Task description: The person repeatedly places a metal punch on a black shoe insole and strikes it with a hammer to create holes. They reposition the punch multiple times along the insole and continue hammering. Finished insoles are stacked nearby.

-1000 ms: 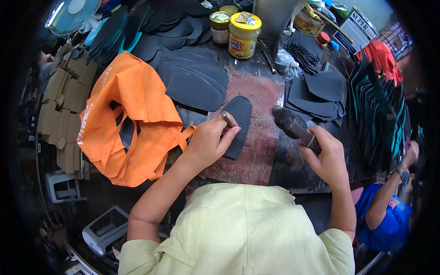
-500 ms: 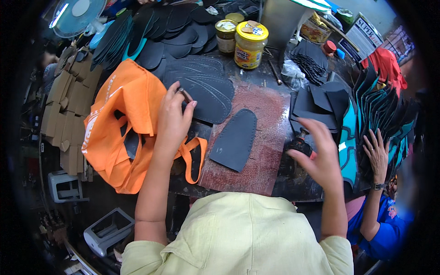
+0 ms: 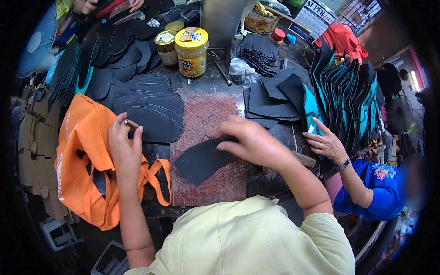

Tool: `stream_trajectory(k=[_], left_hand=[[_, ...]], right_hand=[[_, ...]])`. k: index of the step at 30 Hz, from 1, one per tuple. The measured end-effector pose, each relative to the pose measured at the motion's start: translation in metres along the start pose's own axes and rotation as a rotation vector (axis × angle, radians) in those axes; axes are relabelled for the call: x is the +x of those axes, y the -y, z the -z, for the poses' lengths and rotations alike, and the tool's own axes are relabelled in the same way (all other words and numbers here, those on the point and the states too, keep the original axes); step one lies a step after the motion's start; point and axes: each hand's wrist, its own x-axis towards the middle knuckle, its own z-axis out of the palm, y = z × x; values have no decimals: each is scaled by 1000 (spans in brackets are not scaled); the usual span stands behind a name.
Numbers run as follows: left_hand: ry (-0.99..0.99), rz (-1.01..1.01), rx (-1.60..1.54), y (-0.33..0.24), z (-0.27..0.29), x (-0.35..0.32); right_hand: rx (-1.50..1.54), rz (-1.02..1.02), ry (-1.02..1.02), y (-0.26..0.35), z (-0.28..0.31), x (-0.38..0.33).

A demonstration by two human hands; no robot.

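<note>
My right hand pinches the upper edge of a dark, rounded leather-like piece and holds it tilted over a worn reddish-brown board. That hand is slightly blurred. Between the thumb and fingers of my left hand is a short metal rod-like tool; its working end is hard to make out. Just above this hand lies a fanned stack of black pieces with dotted lines along their edges. An orange cloth bag sits beside my left forearm, its strap reaching the board.
A yellow-lidded jar and a smaller jar stand beyond the board. At right are more black pieces and black-and-teal pieces, where another person's hand rests. A wooden handle shows beside my right forearm.
My right hand has moved left from beside the dark tool to the board and lifted the piece that lay flat there. My left hand still holds the rod-like tool. The view has shifted right.
</note>
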Motion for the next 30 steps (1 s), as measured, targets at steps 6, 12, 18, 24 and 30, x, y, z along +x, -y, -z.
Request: stream_trajectory(k=[6,12,18,24,30], left_hand=[[-32,-48,-8,4,-1,-3],[-24,-37,-37,3,-1,-5],[154,147,-171,-1,4,2],[80,58,-807,-28,21,14],[606,-104,-682,-75,-21,37]], right_hand=[[189,-322,-673,-39,73,-33],[-292,-226,-627,-24,56,-57],[-143,-40,-152,15,9,-59],[-291,-99,-247,12,12,-80],[-321,-532,-221,-20,39,-133]])
